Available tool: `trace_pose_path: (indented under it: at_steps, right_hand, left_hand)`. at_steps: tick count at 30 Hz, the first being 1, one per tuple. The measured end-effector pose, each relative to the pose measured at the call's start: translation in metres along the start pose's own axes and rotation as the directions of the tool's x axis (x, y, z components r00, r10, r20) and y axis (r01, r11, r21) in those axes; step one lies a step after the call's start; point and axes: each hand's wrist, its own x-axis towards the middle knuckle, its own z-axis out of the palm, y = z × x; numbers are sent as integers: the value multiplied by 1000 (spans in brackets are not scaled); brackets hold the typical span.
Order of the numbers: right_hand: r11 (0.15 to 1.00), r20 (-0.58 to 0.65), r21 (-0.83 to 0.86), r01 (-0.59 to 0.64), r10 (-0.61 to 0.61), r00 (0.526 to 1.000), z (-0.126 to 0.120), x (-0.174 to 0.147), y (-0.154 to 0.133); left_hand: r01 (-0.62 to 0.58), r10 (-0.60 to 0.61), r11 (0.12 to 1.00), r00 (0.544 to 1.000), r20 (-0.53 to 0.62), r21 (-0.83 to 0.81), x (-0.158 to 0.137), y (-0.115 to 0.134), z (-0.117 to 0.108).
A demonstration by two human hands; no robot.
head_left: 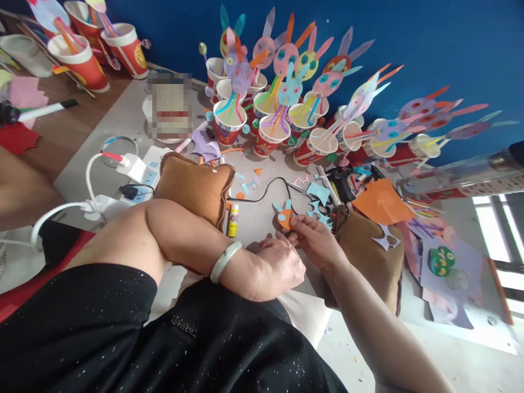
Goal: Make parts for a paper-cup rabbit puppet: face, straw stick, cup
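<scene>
My right hand [315, 239] pinches a small orange paper rabbit head [285, 219] with light blue ears and a pale blue spot on its face. Close below it, my left hand [282, 266] is closed, its fingers curled inward; whatever they hold, if anything, is hidden. A jade-like bangle [226, 261] circles my left wrist. A yellow glue stick [233, 221] stands or lies just left of the paper head; light blue paper scraps [321, 213] with cut-out holes lie to its right.
Paper cups [230, 123] holding rabbit-headed straw figures line the blue wall. A brown cushion [192, 185] lies left, another brown cushion [368, 256] right. Power strips with white cables [92, 191] are at left. A black cord [266, 191] crosses the table near an orange sheet [382, 201].
</scene>
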Motion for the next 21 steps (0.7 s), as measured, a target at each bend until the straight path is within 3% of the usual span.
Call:
trace_pose_path:
  at_steps: [8, 15, 21]
  right_hand:
    - [988, 9, -154, -4, 5, 1000, 1, -2, -5]
    - [969, 8, -243, 39, -39, 999, -4, -2, -5]
    - [902, 49, -427, 59, -42, 998, -10, -5, -10]
  left_hand:
    - [87, -84, 995, 993, 81, -41, 7, 5, 9]
    - [20, -4, 985, 996, 94, -169, 16, 1, 19]
    - [18, -4, 989, 996, 92, -150, 17, 3, 23]
